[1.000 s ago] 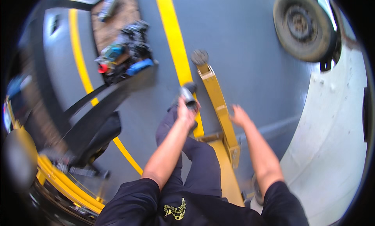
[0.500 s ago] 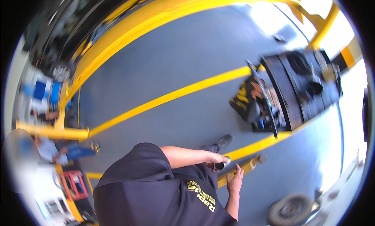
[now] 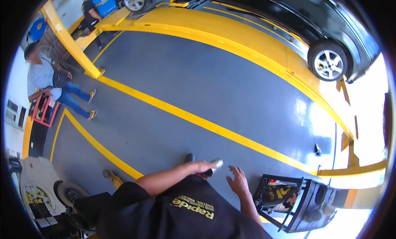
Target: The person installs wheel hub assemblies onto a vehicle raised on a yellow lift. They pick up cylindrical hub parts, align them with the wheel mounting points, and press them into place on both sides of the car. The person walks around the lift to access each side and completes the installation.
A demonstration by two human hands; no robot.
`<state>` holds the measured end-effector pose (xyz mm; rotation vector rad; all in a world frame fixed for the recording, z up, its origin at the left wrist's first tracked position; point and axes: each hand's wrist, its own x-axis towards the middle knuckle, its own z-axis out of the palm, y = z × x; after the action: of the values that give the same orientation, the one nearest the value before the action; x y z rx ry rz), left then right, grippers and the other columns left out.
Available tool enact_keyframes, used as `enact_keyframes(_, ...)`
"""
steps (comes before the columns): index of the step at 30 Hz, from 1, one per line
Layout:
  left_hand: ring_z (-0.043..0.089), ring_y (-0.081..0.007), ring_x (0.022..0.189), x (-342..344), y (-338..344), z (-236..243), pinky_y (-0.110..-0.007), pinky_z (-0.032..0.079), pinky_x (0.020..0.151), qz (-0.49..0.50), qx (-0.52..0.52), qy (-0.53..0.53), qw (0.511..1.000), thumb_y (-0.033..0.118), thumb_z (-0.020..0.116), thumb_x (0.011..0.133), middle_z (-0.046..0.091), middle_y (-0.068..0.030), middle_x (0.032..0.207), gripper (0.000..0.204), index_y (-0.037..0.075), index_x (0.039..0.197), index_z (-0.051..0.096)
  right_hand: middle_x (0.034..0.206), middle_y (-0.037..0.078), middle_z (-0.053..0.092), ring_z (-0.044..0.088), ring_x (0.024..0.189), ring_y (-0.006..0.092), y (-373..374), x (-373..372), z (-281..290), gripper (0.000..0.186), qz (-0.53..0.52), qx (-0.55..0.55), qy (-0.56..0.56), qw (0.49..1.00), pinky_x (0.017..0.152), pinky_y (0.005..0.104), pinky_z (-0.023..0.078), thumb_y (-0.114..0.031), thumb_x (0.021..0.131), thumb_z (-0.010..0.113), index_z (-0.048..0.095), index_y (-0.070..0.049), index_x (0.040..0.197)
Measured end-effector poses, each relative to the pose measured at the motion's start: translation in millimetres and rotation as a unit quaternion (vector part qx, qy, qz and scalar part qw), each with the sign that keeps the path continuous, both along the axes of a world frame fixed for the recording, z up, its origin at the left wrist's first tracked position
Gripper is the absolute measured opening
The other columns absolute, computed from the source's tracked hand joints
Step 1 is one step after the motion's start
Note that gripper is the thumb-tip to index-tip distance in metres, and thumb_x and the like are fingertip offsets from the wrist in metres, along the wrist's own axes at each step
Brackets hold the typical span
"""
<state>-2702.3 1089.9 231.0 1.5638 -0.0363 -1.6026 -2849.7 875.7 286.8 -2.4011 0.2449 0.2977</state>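
Note:
My left hand (image 3: 201, 167) is closed round a short silver cylinder (image 3: 217, 163), held in front of my waist. The cylinder looks like metal and has a dark end; its exact kind I cannot make out. To the right, my right hand (image 3: 238, 180) is raised with its fingers apart and nothing in it. A gap separates it from the cylinder. Below both hands is my dark shirt (image 3: 165, 210) with yellow lettering, and a dark shoe (image 3: 189, 157) shows just beyond my left wrist.
A black cart (image 3: 303, 222) with tools and a dark bag stands close on my right. Ahead, a dark car (image 3: 288, 16) rests on a yellow lift (image 3: 231, 36). One person (image 3: 45, 76) sits at the left; another (image 3: 88, 12) stands farther back. A yellow jack-like piece (image 3: 113, 179) and a wheel (image 3: 71, 193) lie near left.
My view has swung to the right, so the cart now appears lower and the lift spans the top. The left hand still holds the cylinder; the right hand stays empty.

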Motion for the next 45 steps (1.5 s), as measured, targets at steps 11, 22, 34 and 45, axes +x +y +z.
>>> enact_keyframes(11, 0.074, -0.016, 0.072, 257.6, 135.8, 36.3, -0.027, 0.053, 0.062, 0.243, 0.056, -0.068, 0.966, 0.062, 0.052, 0.099, 0.076, -0.0082, 0.084, 0.066, 0.002, 0.122, 0.067, 0.106, 0.013, 0.073, 0.073, 0.094, 0.0281, -0.8, 326.8, 4.3, 0.038, 0.033, 0.095, -0.065, 0.993, 0.085, 0.0401, 0.058, -0.009, 0.09, 0.073, 0.065, -0.006, 0.127)
enact_keyframes(22, 0.071, -0.0203, 0.078, 498.8, 147.9, 101.8, -0.03, 0.056, 0.068, 0.215, 0.007, -0.175, 0.961, 0.056, 0.06, 0.098, 0.072, -0.016, 0.092, 0.069, -0.009, 0.121, 0.064, 0.153, 0.011, 0.045, 0.04, 0.145, 0.034, 84.0, 667.0, 75.0, 0.081, 0.387, -0.039, -0.161, 0.907, 0.118, 0.0507, 0.035, -0.015, 0.082, 0.081, 0.044, -0.02, 0.154)
enact_keyframes(34, 0.067, -0.026, 0.107, 817.2, 288.7, 80.1, -0.041, 0.051, 0.099, 0.365, -0.201, -0.124, 0.901, 0.065, 0.054, 0.1, 0.069, -0.0165, 0.113, 0.081, -0.003, 0.145, 0.051, 0.101, 0.013, 0.069, 0.071, 0.084, 0.0203, 253.8, 975.0, 45.7, 0.058, 0.209, 0.223, 0.1, 0.947, 0.077, 0.0367, 0.059, -0.024, 0.086, 0.082, 0.057, 0.002, 0.132)
enact_keyframes(45, 0.068, -0.0187, 0.095, 1156.3, 241.2, -6.5, -0.035, 0.056, 0.082, 0.426, -0.183, -0.215, 0.86, 0.044, 0.076, 0.092, 0.071, -0.0126, 0.106, 0.064, -0.004, 0.131, 0.06, 0.121, 0.018, 0.068, 0.068, 0.112, 0.0271, 246.2, 1297.0, 6.6, 0.063, 0.243, 0.243, 0.111, 0.933, 0.099, 0.0417, 0.054, -0.012, 0.093, 0.076, 0.044, 0.005, 0.144)
